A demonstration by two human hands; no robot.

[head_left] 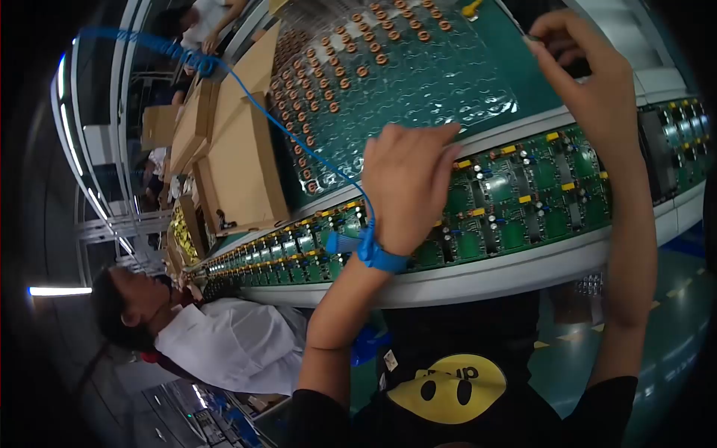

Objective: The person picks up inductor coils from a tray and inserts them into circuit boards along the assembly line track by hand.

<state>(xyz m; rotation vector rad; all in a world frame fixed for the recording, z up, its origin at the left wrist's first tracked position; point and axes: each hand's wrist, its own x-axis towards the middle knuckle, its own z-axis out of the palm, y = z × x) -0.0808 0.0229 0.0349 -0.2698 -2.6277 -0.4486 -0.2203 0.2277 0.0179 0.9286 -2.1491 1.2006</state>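
Note:
My left hand (407, 179), with a blue wrist strap (381, 257) and its coiled blue cord, is over the row of green circuit boards (511, 190). Its thumb and index finger point right with a gap between them, and nothing shows in that gap. The other fingers are bent and partly hidden. Farther up on the right, my right hand (586, 71) is raised above the green mat, thumb and index finger pinched at the end of a thin, dark, rod-like thing (512, 18). What exactly it is, I cannot make out. The boards carry yellow blocks and small upright parts.
Copper-coloured ring coils (334, 72) lie in rows on a clear plastic sheet (441, 93) behind the boards. A yellow item (470, 9) is at the top. Open cardboard boxes (239, 164) stand left. A co-worker in white (231, 343) sits along the line; another person (205, 26) is farther back.

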